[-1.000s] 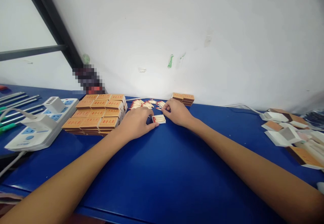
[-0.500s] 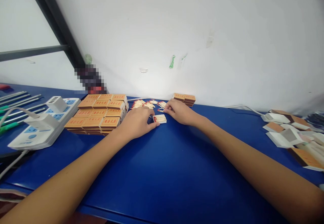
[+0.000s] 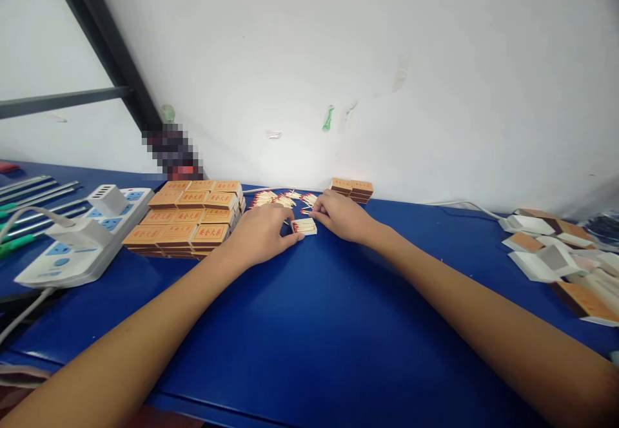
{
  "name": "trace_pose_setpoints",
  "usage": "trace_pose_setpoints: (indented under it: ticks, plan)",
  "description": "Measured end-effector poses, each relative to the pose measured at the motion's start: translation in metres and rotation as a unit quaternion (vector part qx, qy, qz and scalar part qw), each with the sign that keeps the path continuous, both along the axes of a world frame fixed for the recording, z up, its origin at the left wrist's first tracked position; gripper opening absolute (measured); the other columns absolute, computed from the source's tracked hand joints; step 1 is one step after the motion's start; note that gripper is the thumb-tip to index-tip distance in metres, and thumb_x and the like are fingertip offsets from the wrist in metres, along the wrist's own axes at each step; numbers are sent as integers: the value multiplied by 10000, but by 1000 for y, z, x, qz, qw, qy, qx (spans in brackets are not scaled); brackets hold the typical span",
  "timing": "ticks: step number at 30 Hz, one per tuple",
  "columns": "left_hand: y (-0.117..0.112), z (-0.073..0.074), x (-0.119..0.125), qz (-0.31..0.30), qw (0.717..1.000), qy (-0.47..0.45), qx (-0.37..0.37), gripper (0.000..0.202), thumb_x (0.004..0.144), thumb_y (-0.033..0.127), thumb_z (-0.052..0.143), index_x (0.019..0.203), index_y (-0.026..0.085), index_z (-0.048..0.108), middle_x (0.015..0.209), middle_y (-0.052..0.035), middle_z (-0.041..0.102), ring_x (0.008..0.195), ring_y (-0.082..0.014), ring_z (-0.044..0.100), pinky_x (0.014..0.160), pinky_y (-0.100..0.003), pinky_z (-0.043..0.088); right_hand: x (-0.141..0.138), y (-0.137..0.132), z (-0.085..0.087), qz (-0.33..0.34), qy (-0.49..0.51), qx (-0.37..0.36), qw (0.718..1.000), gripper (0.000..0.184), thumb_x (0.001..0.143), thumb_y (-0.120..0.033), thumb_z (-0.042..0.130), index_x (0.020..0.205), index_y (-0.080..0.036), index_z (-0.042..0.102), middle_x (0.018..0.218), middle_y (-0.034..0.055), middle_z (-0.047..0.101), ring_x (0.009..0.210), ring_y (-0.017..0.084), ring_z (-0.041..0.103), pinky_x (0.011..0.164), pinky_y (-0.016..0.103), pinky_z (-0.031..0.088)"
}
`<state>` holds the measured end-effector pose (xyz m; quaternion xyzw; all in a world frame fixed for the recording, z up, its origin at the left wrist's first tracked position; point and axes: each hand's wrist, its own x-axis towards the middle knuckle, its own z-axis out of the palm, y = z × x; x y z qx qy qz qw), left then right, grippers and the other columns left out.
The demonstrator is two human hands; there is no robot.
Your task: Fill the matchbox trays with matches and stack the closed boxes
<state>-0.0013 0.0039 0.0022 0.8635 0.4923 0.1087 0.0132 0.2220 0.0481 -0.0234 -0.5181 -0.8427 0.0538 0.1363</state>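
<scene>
My left hand (image 3: 261, 233) curls round the left end of a small white matchbox tray (image 3: 312, 232), thumb at its near side. Red-tipped matches (image 3: 304, 225) lie inside the tray. My right hand (image 3: 341, 214), just beyond the tray's right end, is pinched on what looks like a single match (image 3: 306, 212), partly hidden by the fingertips. Behind both hands, loose matches (image 3: 264, 198) are spread in a pile on the blue table (image 3: 309, 325). The left fingertips are partly hidden behind the tray.
Stacked orange matchboxes (image 3: 181, 215) stand left of my left hand. Two short stacks of matchboxes (image 3: 352, 188) sit against the wall. A white power strip (image 3: 87, 260) lies farther left, near metal rods (image 3: 39, 189). Empty box parts (image 3: 546, 257) are heaped at the right.
My right hand has shifted very slightly down and left, closer to the tray. The left hand and the tray have hardly moved.
</scene>
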Motion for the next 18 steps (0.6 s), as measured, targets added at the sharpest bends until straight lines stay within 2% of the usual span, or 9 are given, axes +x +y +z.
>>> trace_pose_setpoints:
  ticks: [6,10,15,18]
  plan:
    - [1,-2,-1,1,1000,1,-1,286,925,495,682,1023,230,726,981,-59,739,871,-244,686,694,-323,439,-2,-2,1,-10,-41,-18,999,189,1067,-312,529,1050,-164,645,1153,143,660,997,244,658,831,322,454]
    - [2,-2,-2,1,1000,-1,-2,284,928,497,675,1039,242,733,977,-53,738,869,-242,686,684,-322,438,1,-2,9,5,-17,-22,1000,192,1072,-304,512,1033,-155,627,1130,139,662,976,236,643,823,321,448]
    - [1,-1,-1,5,1000,1,-3,331,927,491,676,1117,226,729,991,-65,741,887,-255,690,707,-335,464,3,-10,25,101,50,-57,992,185,1038,-284,530,909,-185,619,996,86,672,861,203,598,750,309,431]
    - [-1,1,0,1,1000,3,-8,322,932,489,673,1102,221,729,1006,-69,744,922,-261,692,718,-331,471,-2,-15,28,133,55,-75,987,134,1000,-236,559,891,-193,625,966,66,669,824,188,582,723,297,414]
